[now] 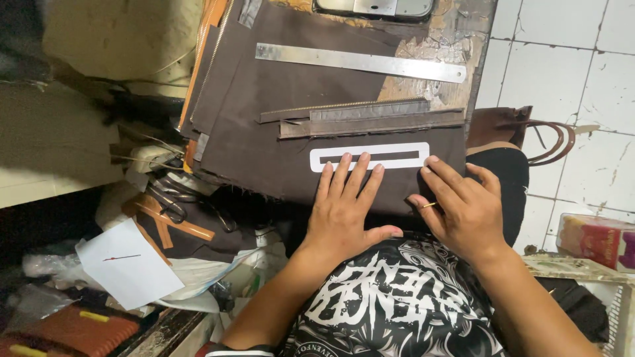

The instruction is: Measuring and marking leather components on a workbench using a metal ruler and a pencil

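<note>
- We are looking down at a dark brown cloth (278,112) that is lying spread over a worn surface (456,39).
- We are pressing our left hand (347,208) flat on the near edge of the cloth, fingers stretched out and slightly apart, gripping nothing.
- The fingertips of that hand are touching the lower edge of a white template (370,157), a long rounded strip with a narrow slot cut through its middle, which is lying on the cloth.
- Our right hand (463,208) is resting just beside the left one, at the cloth's near right corner, fingers loosely curled and spread, palm down.
- A thin yellowish stick (430,205) is sitting against the fingers of the right hand; we cannot tell whether it is being pinched or only lying there.
- Above the template, a zipper strip (344,109) and two dark fabric strips (374,124) are lying side by side across the cloth.
- Farther up, a steel ruler (360,63) is lying slantwise, partly on the cloth and partly on the surface.
- To the left, well apart from the hands, a white paper sheet (129,264) is lying among scraps and scissors (169,198).
- To the right, a brown bag (522,129) with looped handles is standing on the white tiled floor (575,66).
</note>
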